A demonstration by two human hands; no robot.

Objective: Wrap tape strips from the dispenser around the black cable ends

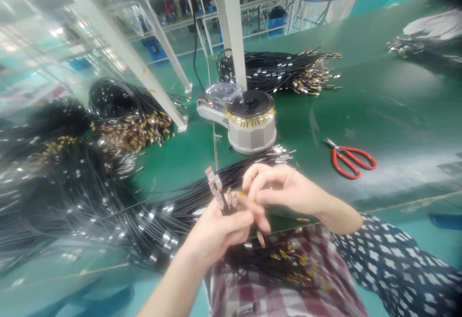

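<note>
Cable ends (217, 189) in left hand (224, 228), long axis steep, tips (209, 171) up-left.

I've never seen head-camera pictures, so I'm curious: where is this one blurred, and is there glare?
Head view, left: black cables smear into streaks; head view, centre: cable ends in the left hand look slightly soft; head view, right: red-handled scissors are fairly crisp, with pale glare on the green tabletop nearby.
</note>
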